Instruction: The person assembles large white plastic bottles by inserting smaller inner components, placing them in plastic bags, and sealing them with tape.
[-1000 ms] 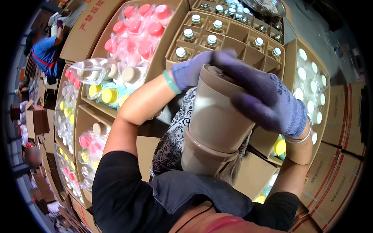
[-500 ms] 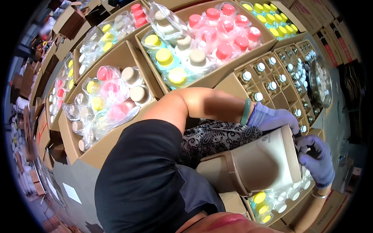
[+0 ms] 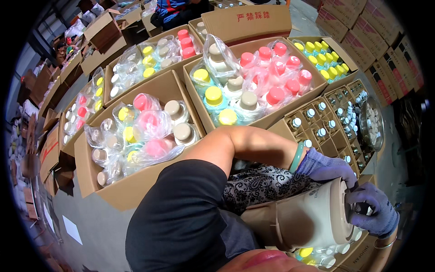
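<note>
A large beige cylindrical container (image 3: 299, 217) with a brown band lies tilted across my lap, its wide end toward the right. My left hand (image 3: 328, 168), in a lavender knitted glove, is bent over the upper edge of that end, with its fingertips partly hidden. At the face of the wide end, my right hand (image 3: 374, 211), gloved alike, has its fingers curled against the rim. What lies between those fingers is in shadow. Patterned dark lace fabric (image 3: 267, 183) covers my lap beneath the left forearm.
Open cartons (image 3: 140, 190) hold plastic-wrapped bottles with pink, yellow and beige caps. Right of them stands a divided carton (image 3: 312, 140) of small white-capped bottles, beside a metal bowl (image 3: 374, 124) of white caps. Stacked cartons (image 3: 362, 27) stand at the far right. Another person (image 3: 174, 11) is behind.
The view has tilted up, so cartons and container appear lower and another person shows at the top. Both hands stay at the container's wide end; the right fingers have shifted slightly along the rim.
</note>
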Demonstrator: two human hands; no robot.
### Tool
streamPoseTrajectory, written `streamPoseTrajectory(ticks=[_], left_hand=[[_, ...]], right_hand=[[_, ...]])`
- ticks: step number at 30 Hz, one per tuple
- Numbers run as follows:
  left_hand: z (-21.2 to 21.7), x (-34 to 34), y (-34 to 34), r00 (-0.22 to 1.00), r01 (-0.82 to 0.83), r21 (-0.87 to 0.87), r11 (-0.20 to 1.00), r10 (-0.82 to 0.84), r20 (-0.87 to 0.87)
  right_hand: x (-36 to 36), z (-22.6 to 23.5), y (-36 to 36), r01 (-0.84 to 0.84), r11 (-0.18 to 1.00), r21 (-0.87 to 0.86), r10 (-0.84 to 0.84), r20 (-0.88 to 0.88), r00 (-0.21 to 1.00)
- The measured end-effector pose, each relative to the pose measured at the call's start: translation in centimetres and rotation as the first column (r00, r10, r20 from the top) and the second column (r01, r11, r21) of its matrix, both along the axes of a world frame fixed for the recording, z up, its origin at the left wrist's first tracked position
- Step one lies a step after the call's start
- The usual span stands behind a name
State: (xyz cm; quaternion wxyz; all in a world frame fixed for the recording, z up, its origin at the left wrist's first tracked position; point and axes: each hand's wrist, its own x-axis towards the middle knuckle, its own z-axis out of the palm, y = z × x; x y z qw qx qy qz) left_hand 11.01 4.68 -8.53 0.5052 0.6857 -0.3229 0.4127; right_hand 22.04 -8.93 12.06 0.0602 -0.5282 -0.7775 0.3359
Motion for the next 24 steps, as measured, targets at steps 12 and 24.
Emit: streamPoseTrajectory(ticks=[12,24], left_hand=[[2.2,-0.4,-2.0,0.993,0.100,0.039,0.994,-0.098,-0.063],[1.7,-1.6,-2.0,0.975,0.001,-0.040,0.999,-0.009,-0.222]], right_hand=[[-2.5,0.4,-0.5,-0.200,0.975,0.097,0.207,-0.062,0.976],[-2.7,-1.8,-2.6,0.204,0.978,0.032,-0.207,0.155,0.966]])
